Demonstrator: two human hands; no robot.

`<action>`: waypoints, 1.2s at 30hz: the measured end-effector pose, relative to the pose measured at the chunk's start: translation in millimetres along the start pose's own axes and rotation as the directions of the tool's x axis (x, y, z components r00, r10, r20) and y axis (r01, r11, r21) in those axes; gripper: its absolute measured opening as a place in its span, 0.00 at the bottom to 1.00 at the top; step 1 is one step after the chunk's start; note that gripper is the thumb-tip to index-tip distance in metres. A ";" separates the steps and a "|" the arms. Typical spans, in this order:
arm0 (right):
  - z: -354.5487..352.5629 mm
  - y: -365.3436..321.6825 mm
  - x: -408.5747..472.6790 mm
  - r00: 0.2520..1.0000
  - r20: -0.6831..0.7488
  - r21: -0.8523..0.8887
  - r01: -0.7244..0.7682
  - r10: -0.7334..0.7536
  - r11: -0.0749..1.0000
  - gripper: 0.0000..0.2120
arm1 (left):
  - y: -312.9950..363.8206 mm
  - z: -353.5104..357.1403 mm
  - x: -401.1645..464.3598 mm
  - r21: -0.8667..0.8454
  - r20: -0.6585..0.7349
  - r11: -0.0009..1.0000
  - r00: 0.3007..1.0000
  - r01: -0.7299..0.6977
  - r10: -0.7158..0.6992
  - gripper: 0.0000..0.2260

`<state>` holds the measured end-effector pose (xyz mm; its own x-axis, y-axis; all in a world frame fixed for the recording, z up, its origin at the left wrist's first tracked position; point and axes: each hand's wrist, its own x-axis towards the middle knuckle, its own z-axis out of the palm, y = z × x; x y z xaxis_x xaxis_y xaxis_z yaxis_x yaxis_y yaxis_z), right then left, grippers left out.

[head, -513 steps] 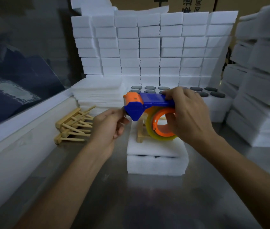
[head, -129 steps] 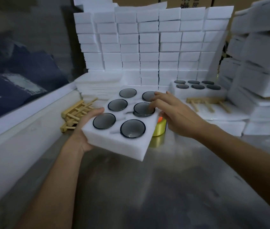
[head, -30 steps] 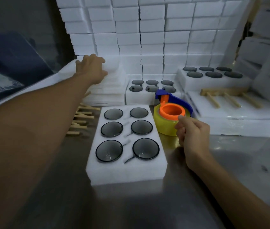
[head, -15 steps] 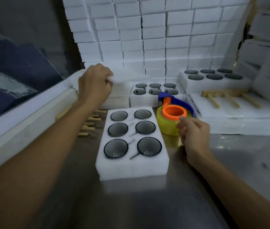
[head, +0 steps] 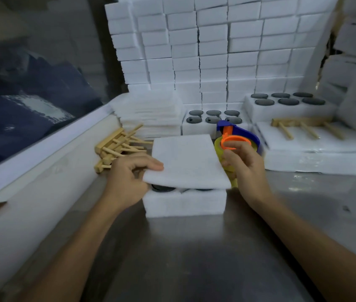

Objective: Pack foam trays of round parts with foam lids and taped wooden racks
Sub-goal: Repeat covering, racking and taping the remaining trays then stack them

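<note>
The wall of foam blocks [head: 212, 51] fills the upper centre, with the steel table [head: 194, 258] along the bottom. At centre the tray [head: 185, 202] sits on the table, the lid [head: 185, 162] tilted over it, near edge raised so 2 dark parts [head: 164, 188] show beneath. The left hand [head: 129, 177] pinches the lid's left edge, thumb on top. If it lets go skewed, the lid could overhang and any rack taped on would sit crooked. The right hand [head: 244, 164] curls around the tape dispenser [head: 236, 138], touching the lid's right edge; lifting it could nudge the lid. Loose racks [head: 116, 147] lie at left centre.
</note>
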<state>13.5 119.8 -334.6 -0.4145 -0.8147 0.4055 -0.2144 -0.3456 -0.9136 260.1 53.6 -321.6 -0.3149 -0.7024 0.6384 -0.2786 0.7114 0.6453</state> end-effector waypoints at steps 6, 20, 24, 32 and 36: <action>5.7 -9.0 -8.2 0.976 0.219 -0.158 0.040 -0.005 0.987 0.11 | -1.5 -0.1 -1.1 -0.126 -0.105 0.983 0.984 0.131 -0.145 0.18; 8.5 -5.1 -7.2 0.937 0.325 -0.109 -0.096 0.126 0.989 0.16 | -12.1 19.6 -5.7 -0.449 0.078 0.773 0.881 0.449 -0.467 0.20; 8.2 -4.5 -6.4 0.932 0.339 -0.104 -0.098 0.128 0.990 0.17 | -11.8 19.9 -5.4 -0.425 0.056 0.775 0.868 0.468 -0.494 0.18; 13.8 -4.2 -4.2 0.935 0.334 -0.086 -0.100 0.123 0.991 0.15 | -27.3 2.5 0.2 0.229 -0.191 0.921 0.942 0.315 -0.275 0.15; 15.4 -3.1 -3.9 0.939 0.335 -0.037 -0.066 0.075 0.997 0.16 | -52.2 -11.8 4.3 0.529 -0.397 0.631 0.823 0.567 -0.406 0.17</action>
<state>29.5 116.9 -333.8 -0.1094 -0.9471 0.3018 -0.2193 -0.2732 -0.9366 284.1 13.1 -347.5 0.2145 -0.8770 0.4299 -0.8344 0.0642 0.5474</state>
